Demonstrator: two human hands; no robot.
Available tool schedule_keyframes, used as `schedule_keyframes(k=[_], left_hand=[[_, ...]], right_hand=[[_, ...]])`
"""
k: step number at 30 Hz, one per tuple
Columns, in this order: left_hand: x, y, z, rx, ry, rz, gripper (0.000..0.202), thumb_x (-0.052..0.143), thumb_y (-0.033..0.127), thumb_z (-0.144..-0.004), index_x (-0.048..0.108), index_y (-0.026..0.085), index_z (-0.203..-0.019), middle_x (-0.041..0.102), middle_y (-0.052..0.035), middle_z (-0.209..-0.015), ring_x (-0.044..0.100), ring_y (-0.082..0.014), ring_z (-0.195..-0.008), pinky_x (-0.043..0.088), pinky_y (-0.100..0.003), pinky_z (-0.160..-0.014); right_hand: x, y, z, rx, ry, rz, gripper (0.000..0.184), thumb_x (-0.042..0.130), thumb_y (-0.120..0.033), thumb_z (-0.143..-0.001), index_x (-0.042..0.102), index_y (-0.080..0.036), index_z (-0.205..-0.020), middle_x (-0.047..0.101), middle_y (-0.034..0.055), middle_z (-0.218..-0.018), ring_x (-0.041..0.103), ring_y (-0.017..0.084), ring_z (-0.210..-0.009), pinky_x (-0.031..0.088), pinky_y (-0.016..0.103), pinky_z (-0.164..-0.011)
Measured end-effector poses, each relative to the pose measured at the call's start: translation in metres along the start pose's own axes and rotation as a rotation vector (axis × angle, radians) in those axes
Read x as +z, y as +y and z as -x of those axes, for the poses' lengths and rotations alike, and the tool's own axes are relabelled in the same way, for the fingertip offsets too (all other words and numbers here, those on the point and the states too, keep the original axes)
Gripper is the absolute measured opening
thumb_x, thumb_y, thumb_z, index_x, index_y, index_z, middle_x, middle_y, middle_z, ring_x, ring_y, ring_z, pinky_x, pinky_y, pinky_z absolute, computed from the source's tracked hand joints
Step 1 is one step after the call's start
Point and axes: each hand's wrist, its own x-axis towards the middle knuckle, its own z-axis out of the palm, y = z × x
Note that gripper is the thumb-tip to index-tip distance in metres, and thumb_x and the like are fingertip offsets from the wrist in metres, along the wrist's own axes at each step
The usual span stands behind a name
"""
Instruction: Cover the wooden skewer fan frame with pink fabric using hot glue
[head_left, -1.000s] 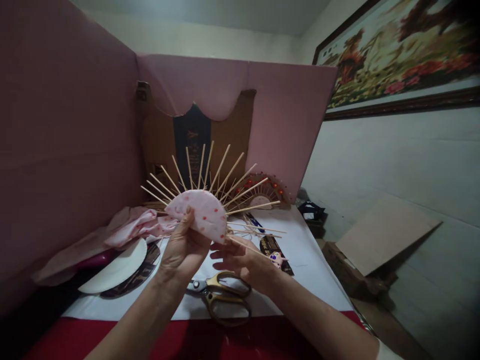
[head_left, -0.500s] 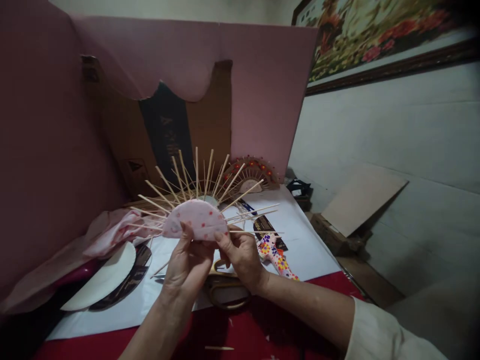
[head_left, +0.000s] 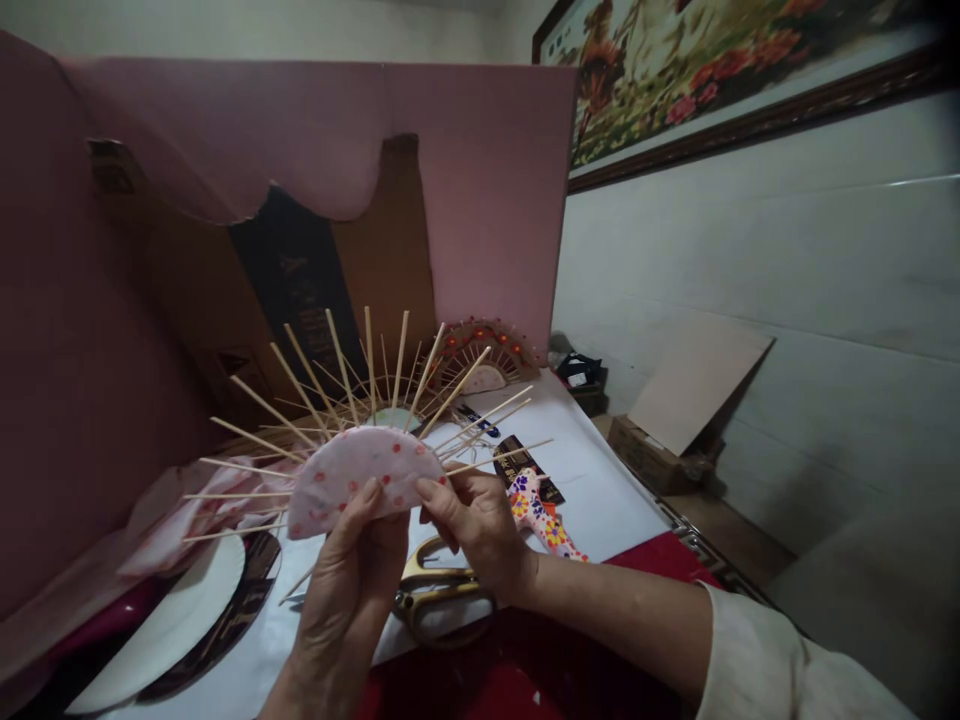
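Observation:
Both hands hold up a half-round pad covered in pink cloth with red dots (head_left: 356, 472), from which several thin wooden sticks fan out upward and sideways. My left hand (head_left: 352, 575) grips the pad's lower edge, thumb on the front. My right hand (head_left: 476, 530) pinches the pad's right corner between thumb and fingers. Under my hands, gold-handled scissors (head_left: 439, 590) lie on the white sheet (head_left: 592, 480).
A flower-patterned glue gun (head_left: 544, 512) lies right of my hands. Two more stick fans (head_left: 480, 355) stand at the back against a pink cardboard screen (head_left: 465, 190). White half-discs (head_left: 169, 625) and pink cloth (head_left: 180, 515) lie left. Red table edge (head_left: 637, 555) in front; boxes on the floor right.
The pad has tilted and shifted left. My right hand moved from beneath the sticks to grip the pad's right corner. The camera has swung left and down.

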Motion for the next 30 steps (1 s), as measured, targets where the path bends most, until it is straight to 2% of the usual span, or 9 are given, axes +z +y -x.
schedule_keyframes(k=[3, 7, 13, 20, 26, 30], left_hand=[[0.002, 0.001, 0.001, -0.01, 0.015, 0.001, 0.036, 0.046, 0.0, -0.082, 0.062, 0.019, -0.108, 0.073, -0.0046, -0.092, 0.067, -0.015, -0.089, 0.049, -0.028, -0.089], [0.005, -0.001, 0.002, -0.004, 0.001, -0.011, 0.04, 0.045, -0.001, -0.082, 0.059, 0.022, -0.112, 0.072, -0.0032, -0.097, 0.066, -0.0153, -0.095, 0.047, -0.03, -0.093], [0.004, -0.003, 0.001, -0.022, 0.03, -0.009, 0.041, 0.044, -0.003, -0.082, 0.058, 0.019, -0.113, 0.073, -0.004, -0.093, 0.067, -0.0149, -0.09, 0.049, -0.026, -0.089], [0.001, -0.004, 0.001, -0.057, -0.017, 0.011, 0.035, 0.044, 0.005, -0.085, 0.058, 0.02, -0.113, 0.072, -0.0073, -0.097, 0.065, -0.0195, -0.096, 0.047, -0.036, -0.093], [0.002, -0.006, 0.002, -0.066, 0.03, -0.008, 0.029, 0.048, 0.005, -0.083, 0.063, 0.018, -0.104, 0.073, -0.0055, -0.087, 0.068, -0.0156, -0.082, 0.052, -0.028, -0.082], [0.003, -0.006, 0.005, -0.022, -0.013, -0.037, 0.026, 0.055, 0.006, -0.078, 0.065, 0.017, -0.099, 0.072, -0.0034, -0.087, 0.067, -0.0149, -0.081, 0.052, -0.026, -0.082]], right_hand=[[0.002, -0.002, -0.004, -0.024, 0.013, -0.056, 0.032, 0.063, -0.038, -0.077, 0.054, -0.016, -0.057, 0.042, -0.0064, -0.051, 0.039, 0.006, -0.043, 0.032, 0.02, -0.043], [0.005, -0.002, -0.006, 0.0, 0.056, -0.132, 0.029, 0.065, -0.037, -0.075, 0.053, -0.017, -0.057, 0.041, -0.0075, -0.046, 0.037, 0.006, -0.039, 0.029, 0.02, -0.038], [0.006, 0.004, -0.006, 0.038, 0.083, -0.179, 0.033, 0.065, -0.039, -0.075, 0.052, -0.017, -0.054, 0.041, -0.0072, -0.045, 0.035, 0.005, -0.038, 0.029, 0.019, -0.036], [0.005, 0.008, -0.005, 0.061, 0.083, -0.213, 0.03, 0.065, -0.037, -0.076, 0.053, -0.016, -0.058, 0.041, -0.0081, -0.044, 0.033, 0.005, -0.037, 0.027, 0.018, -0.035], [0.007, 0.008, -0.001, 0.077, 0.05, -0.204, 0.027, 0.065, -0.037, -0.076, 0.051, -0.017, -0.063, 0.041, -0.0092, -0.044, 0.035, 0.005, -0.036, 0.03, 0.017, -0.035], [0.007, 0.005, 0.0, 0.1, 0.041, -0.2, 0.028, 0.067, -0.04, -0.074, 0.052, -0.018, -0.068, 0.044, -0.0088, -0.047, 0.037, 0.005, -0.038, 0.033, 0.017, -0.036]])
